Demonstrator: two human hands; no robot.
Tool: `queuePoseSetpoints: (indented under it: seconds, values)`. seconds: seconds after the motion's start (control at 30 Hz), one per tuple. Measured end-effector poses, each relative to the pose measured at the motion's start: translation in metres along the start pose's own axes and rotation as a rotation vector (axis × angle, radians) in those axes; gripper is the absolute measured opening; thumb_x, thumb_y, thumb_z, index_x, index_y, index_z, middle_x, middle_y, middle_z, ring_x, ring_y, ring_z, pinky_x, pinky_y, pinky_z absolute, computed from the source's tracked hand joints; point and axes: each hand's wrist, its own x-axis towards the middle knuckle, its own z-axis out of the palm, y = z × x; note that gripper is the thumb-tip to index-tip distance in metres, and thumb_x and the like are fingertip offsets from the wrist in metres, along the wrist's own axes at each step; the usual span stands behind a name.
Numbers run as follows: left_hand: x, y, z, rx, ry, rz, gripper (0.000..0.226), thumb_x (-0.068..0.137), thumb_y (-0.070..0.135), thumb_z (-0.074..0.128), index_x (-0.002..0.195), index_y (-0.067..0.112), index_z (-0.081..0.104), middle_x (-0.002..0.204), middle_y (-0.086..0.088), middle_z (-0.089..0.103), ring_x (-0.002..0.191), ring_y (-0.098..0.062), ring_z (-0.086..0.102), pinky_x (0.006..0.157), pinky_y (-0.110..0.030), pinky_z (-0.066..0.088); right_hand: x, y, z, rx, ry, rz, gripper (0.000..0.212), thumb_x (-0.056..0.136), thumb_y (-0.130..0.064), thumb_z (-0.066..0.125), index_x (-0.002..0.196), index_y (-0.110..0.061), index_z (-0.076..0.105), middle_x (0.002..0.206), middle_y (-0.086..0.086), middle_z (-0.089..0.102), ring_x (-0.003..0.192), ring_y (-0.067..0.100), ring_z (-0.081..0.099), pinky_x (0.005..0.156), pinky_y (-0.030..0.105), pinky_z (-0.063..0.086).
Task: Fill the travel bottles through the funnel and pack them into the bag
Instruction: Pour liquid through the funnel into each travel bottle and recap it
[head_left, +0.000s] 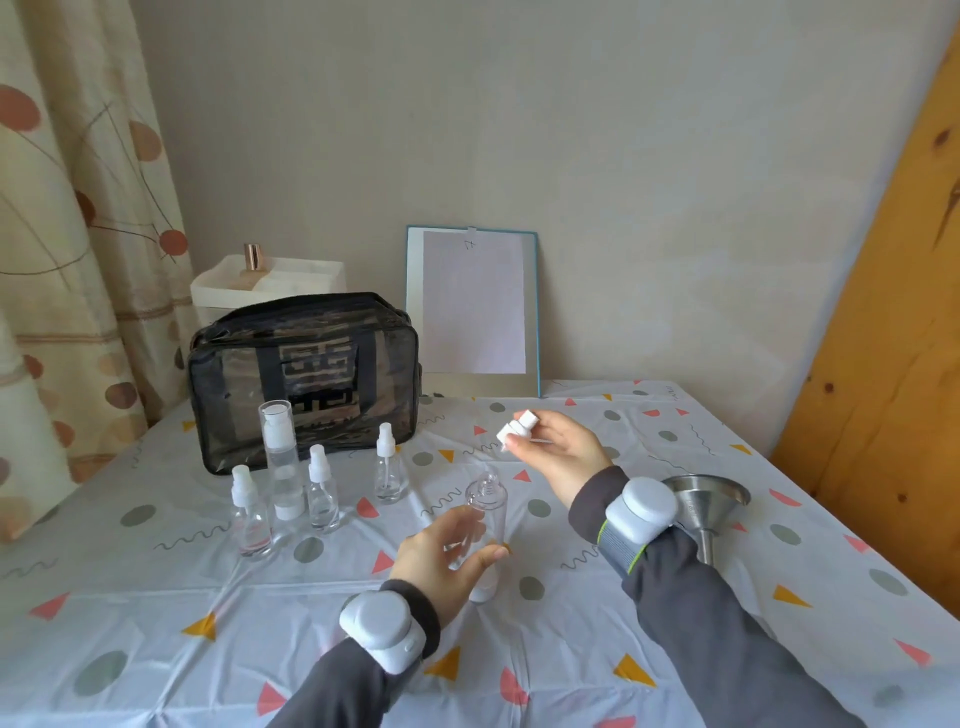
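Observation:
My left hand (444, 558) grips a clear, uncapped travel bottle (485, 506) standing upright on the table near the middle. Above and to the right, my right hand (558, 454) pinches its white pump cap (514, 425). A steel funnel (705, 501) stands mouth-up on the table behind my right wrist. To the left stand a tall pump bottle (280, 457) and three small spray bottles (321, 493), all capped. The clear black-trimmed bag (306, 379) sits zipped behind them.
A clipboard with white paper (472, 306) leans on the wall behind the table. A white tray with a copper-capped bottle (253, 260) sits behind the bag. A curtain hangs at left, a wooden board (893, 338) leans at right. The patterned tablecloth (571, 649) covers the table.

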Motion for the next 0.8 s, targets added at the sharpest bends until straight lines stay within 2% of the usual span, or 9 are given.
queuePoseSetpoints:
  seconds: [0.07,0.13,0.23,0.37,0.53,0.7,0.8]
  values:
    - [0.000,0.002,-0.002,0.002,-0.009,-0.009,0.043,0.075,0.039,0.073,0.113,0.025,0.058,0.103,0.012,0.066,0.099,-0.006,0.059,0.086,-0.011,0.043,-0.007,-0.008,0.005,-0.059,-0.027,0.003,0.019,0.084,-0.003,0.063,0.098,-0.015,0.058,0.089,-0.005,0.063,0.079,0.001,0.062,0.073,0.010,0.049]
    - [-0.002,0.005,-0.003,0.005,-0.011,-0.010,0.044,0.075,0.039,0.072,0.113,0.025,0.057,0.103,0.012,0.065,0.098,-0.006,0.059,0.084,-0.008,0.041,-0.017,-0.014,0.008,-0.121,-0.041,0.007,0.021,0.085,-0.006,0.062,0.102,-0.018,0.057,0.095,-0.003,0.062,0.083,0.004,0.062,0.084,0.020,0.049]
    - [-0.003,0.005,-0.003,-0.005,-0.013,-0.015,0.044,0.074,0.039,0.073,0.113,0.024,0.057,0.100,0.012,0.065,0.098,-0.007,0.059,0.085,-0.009,0.041,-0.027,-0.016,0.010,-0.159,-0.057,-0.003,0.023,0.085,-0.006,0.062,0.100,-0.023,0.057,0.098,-0.004,0.061,0.089,0.008,0.062,0.093,0.027,0.046]
    - [-0.001,0.003,-0.002,0.004,-0.023,-0.029,0.045,0.074,0.042,0.072,0.113,0.026,0.057,0.102,0.011,0.065,0.099,-0.006,0.059,0.087,-0.012,0.043,-0.033,-0.015,0.013,-0.231,-0.113,-0.049,0.030,0.084,-0.006,0.062,0.096,-0.033,0.055,0.099,-0.002,0.059,0.106,0.023,0.059,0.103,0.037,0.042]
    - [0.000,0.003,0.000,0.011,-0.032,-0.041,0.046,0.074,0.044,0.071,0.114,0.028,0.056,0.105,0.010,0.064,0.100,-0.005,0.058,0.087,-0.012,0.042,-0.034,-0.015,0.016,-0.321,-0.111,-0.064,0.031,0.084,-0.010,0.064,0.096,-0.037,0.054,0.102,0.000,0.060,0.107,0.023,0.060,0.104,0.039,0.041]
    - [-0.001,0.004,0.000,0.037,-0.018,-0.047,0.046,0.076,0.045,0.070,0.117,0.030,0.055,0.109,0.011,0.063,0.097,-0.001,0.054,0.085,-0.011,0.039,-0.036,-0.012,0.021,-0.457,-0.114,-0.053,0.034,0.084,-0.012,0.062,0.116,-0.023,0.056,0.110,0.004,0.063,0.105,0.020,0.061,0.101,0.038,0.043]
    - [-0.003,0.004,0.001,0.039,-0.006,-0.043,0.046,0.077,0.042,0.069,0.118,0.029,0.055,0.109,0.011,0.062,0.096,0.001,0.052,0.084,-0.009,0.037,-0.040,-0.011,0.024,-0.493,-0.102,-0.056,0.037,0.086,-0.012,0.060,0.121,-0.020,0.055,0.114,0.006,0.062,0.108,0.020,0.059,0.102,0.038,0.043]
